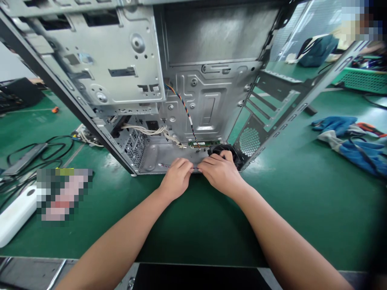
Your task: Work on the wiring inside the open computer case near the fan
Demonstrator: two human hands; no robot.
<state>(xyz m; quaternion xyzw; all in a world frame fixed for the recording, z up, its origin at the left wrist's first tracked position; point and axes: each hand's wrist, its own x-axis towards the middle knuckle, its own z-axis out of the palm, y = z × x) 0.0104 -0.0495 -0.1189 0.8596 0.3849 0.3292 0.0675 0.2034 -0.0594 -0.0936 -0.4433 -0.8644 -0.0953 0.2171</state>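
Observation:
An open computer case [208,108] stands on its side of the table in front of me, its bare metal inside facing me. At its lower edge my left hand [178,177] is closed in a pinch on a thin dark cable [165,165], whose pale end pokes out to the left. My right hand [222,173] pinches the same cable close by, its fingers bent over the front of a black fan [216,150]. The fingertips partly hide the cable and the fan. Behind them lies a green memory stick [208,143] on the case floor.
A multicoloured twisted cable [184,102] hangs inside the case, and white wires [145,129] run at left. On the green table [205,225] lie a white power bank-like bar [18,217], black cords [57,141] and blue-grey gloves [353,141]. A green basket [359,82] stands back right.

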